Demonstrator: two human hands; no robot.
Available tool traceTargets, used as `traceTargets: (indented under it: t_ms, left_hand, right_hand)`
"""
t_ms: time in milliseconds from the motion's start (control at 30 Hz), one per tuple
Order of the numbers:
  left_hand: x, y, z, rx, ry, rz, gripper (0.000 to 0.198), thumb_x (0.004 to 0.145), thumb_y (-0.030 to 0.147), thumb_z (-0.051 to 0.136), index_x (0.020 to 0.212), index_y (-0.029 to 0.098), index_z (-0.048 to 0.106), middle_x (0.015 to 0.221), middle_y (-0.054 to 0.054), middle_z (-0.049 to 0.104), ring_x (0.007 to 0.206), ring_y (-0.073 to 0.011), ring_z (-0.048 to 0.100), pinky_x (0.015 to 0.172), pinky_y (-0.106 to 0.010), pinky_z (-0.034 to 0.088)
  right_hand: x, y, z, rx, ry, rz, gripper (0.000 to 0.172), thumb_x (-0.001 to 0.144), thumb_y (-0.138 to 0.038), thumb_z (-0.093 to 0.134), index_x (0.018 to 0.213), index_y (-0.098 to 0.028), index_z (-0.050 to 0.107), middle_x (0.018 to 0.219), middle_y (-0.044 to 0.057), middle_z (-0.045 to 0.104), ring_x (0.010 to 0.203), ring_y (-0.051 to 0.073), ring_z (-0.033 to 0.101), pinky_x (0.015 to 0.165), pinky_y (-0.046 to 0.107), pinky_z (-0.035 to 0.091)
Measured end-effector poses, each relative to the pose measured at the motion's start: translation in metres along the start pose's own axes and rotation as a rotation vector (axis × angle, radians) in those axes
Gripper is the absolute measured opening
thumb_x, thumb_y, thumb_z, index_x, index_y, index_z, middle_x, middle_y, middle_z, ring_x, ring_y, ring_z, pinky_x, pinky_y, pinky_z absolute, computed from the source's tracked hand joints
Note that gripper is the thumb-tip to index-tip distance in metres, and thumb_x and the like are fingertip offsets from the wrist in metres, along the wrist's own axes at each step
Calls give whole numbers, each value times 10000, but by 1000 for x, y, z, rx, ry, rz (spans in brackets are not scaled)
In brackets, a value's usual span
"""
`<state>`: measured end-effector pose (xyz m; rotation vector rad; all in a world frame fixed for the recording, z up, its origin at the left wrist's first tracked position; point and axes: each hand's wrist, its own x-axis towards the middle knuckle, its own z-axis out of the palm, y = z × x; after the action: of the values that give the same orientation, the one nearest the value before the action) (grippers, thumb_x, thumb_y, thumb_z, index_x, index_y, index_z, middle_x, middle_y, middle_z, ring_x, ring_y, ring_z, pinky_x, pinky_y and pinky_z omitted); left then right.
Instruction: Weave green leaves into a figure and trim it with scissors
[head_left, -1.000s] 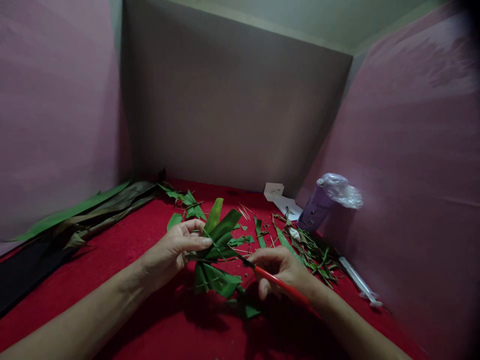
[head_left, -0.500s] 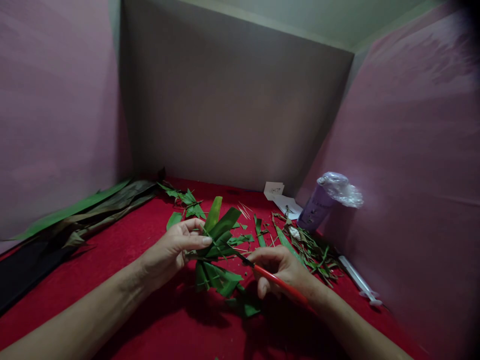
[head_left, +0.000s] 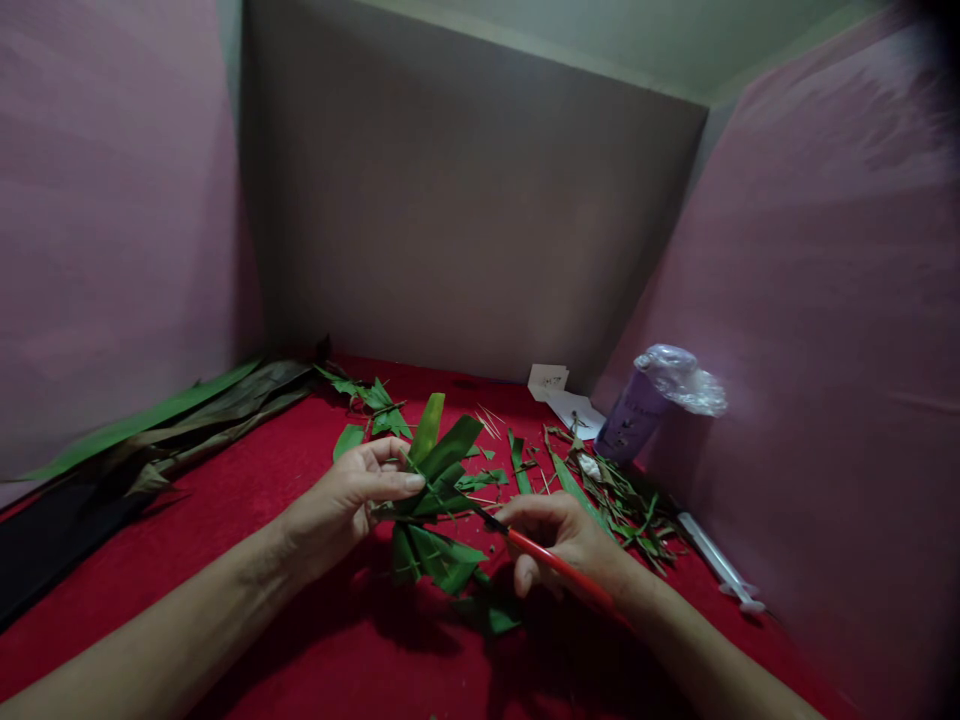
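Note:
My left hand [head_left: 364, 490] pinches a fan-shaped bundle of cut green leaves [head_left: 448, 450] between thumb and fingers, above the red cloth. Thin pale sticks seem to run through the leaf pieces. My right hand [head_left: 559, 540] is closed around a slim red-handled tool [head_left: 559, 565] with a dark, narrow tip. That tip meets or nearly meets the right edge of the bundle; whether it touches I cannot tell. Just below hangs or lies another folded leaf cluster [head_left: 439, 558], also with thin sticks across it. Its link to the held bundle is unclear.
Leaf scraps and twigs [head_left: 637, 520] are heaped at the right, beside a plastic syringe [head_left: 720, 562]. Behind stands a purple cup [head_left: 634, 415] topped with clear plastic, near white papers [head_left: 574, 410]. Long leaves [head_left: 165, 420] line the left wall; several toothpicks [head_left: 489, 420] lie mid-cloth.

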<state>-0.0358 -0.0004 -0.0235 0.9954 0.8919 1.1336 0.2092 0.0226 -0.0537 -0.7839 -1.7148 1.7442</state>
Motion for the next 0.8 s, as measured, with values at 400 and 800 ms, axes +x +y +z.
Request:
traceTargets:
  t_ms: [400,800]
  left_hand:
    - [0,0,-1,7,13,4,254,605,189,744,782,188,562,751,-2,663,668,-149,612,614,-259,414]
    - [2,1,-6,8,13,43,270,588,156,747,772,185,552,651,33,607,573,-100,545,562,-224,394]
  right_hand:
    - [0,-3,1,-5,12,-10,413,522,-259,833,855,-177,604,509,-36,645,364,49,458,364,156,295]
    - [-2,-8,-4,-111,20,8,380,492,-218,835,797,-159,617,461,-74,548,406,46,414,405,178,260]
